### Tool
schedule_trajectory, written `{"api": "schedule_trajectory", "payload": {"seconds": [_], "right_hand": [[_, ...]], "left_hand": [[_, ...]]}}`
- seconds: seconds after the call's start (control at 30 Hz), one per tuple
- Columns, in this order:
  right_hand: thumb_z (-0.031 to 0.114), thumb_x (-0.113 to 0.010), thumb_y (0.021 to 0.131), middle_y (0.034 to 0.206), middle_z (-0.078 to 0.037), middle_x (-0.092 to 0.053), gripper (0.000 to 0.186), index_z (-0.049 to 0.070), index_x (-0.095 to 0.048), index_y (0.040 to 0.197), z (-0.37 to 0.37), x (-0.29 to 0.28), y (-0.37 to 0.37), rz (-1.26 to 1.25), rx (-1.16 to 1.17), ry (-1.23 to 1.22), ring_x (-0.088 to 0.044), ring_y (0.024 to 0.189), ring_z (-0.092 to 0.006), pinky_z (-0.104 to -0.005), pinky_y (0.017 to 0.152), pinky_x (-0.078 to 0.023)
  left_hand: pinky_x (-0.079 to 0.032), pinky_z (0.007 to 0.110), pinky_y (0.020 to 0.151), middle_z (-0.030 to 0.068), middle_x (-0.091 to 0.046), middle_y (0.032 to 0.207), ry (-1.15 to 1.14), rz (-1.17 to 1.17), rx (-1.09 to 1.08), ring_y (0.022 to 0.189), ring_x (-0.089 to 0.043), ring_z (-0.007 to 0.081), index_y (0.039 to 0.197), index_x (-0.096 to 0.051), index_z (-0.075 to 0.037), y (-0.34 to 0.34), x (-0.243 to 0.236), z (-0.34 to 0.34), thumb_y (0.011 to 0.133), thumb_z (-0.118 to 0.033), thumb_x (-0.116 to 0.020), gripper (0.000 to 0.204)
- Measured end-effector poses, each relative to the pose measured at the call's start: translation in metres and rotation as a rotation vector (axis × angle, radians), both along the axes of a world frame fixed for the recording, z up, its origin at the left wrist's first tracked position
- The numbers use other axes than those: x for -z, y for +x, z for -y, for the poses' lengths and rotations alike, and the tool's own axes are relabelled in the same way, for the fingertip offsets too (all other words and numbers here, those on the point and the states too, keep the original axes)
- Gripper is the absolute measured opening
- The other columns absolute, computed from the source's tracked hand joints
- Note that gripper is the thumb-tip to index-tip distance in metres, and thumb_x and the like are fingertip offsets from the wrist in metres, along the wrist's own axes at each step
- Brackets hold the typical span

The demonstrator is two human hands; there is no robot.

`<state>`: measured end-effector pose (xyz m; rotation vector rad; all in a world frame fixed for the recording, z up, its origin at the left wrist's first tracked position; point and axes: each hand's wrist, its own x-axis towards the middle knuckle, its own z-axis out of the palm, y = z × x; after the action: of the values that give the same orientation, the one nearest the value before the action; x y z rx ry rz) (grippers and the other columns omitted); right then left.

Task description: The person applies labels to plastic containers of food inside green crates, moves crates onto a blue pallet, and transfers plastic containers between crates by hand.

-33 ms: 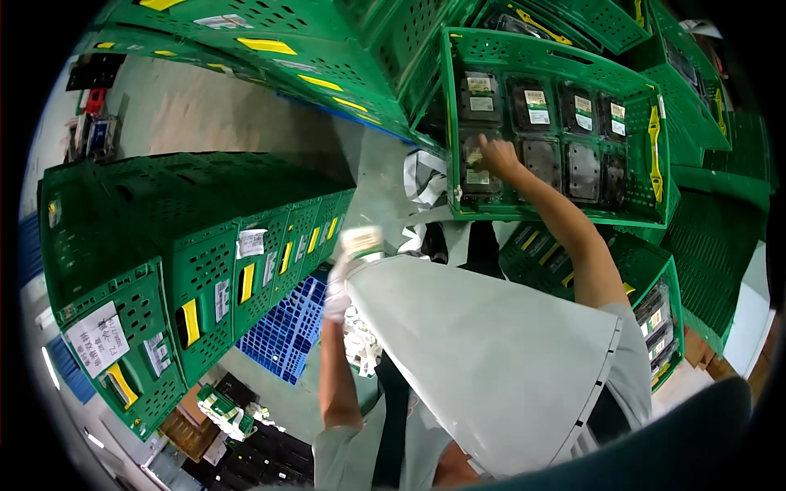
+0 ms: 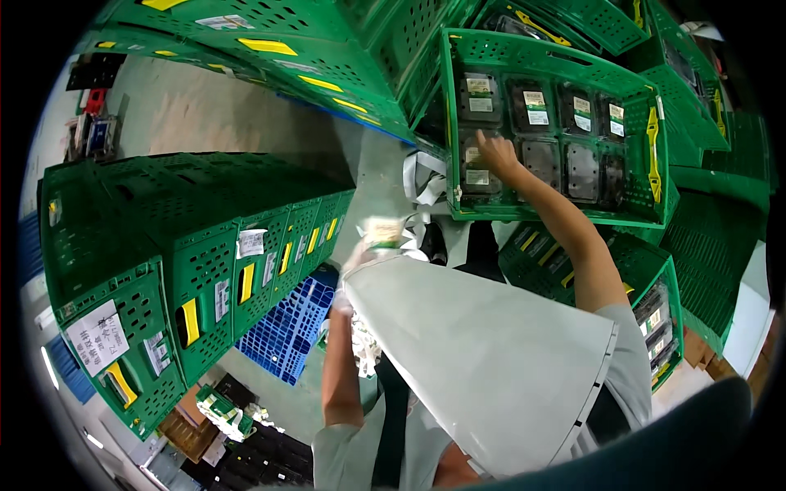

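My left hand, blurred, is closed on a bundle of labels with white and green print. From it a wide grey-white strip, with black marks along its far edge, sweeps down to the lower right across my body. My right hand reaches into a green crate, its fingertips on the near-left clear-lidded dark box, at the label. Its index finger is stretched out and the others partly curled. In the back row each box, such as the back-left one, bears a label; other front-row lids show none.
Stacked green crates with yellow handles stand at left, and more crates rise behind. A blue pallet lies on the floor. White strips hang beside the crate. Another crate of boxes sits at lower right.
My left hand has shifted slightly right with the label bundle, which has moved the same way. My right hand has moved slightly up at the near-left box.
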<state>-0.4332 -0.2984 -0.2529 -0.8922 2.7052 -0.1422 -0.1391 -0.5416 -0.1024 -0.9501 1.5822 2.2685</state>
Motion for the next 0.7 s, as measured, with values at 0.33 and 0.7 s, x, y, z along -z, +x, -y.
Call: {"api": "schedule_trajectory", "payload": {"seconds": [0.33,0.7], "right_hand": [[0.019,-0.064,0.080,0.061,-0.008,-0.061,0.022,-0.003,-0.060,0.080,-0.028,-0.185,0.057,0.786,0.250,-0.676,-0.059,0.053,-0.0108,-0.0253,0.050,-0.047],[0.022,-0.065,0.079,0.059,-0.013,-0.060,0.021,0.003,-0.066,0.085,-0.097,-0.180,0.028,0.205,0.173,-0.702,-0.058,0.048,-0.0210,-0.0319,0.049,-0.047]], "left_hand": [[-0.033,0.029,0.098,0.0154,-0.044,0.127,-0.245,-0.509,0.206,0.118,-0.043,0.0215,0.131,-0.036,-0.001,-0.136,0.005,-0.109,0.079,0.007,-0.049,0.054],[-0.046,0.023,0.062,0.0007,-0.062,0.080,-0.340,-0.286,0.297,0.068,-0.056,0.0068,0.087,-0.058,-0.001,-0.145,0.008,-0.165,0.072,-0.009,-0.070,0.021]]}}
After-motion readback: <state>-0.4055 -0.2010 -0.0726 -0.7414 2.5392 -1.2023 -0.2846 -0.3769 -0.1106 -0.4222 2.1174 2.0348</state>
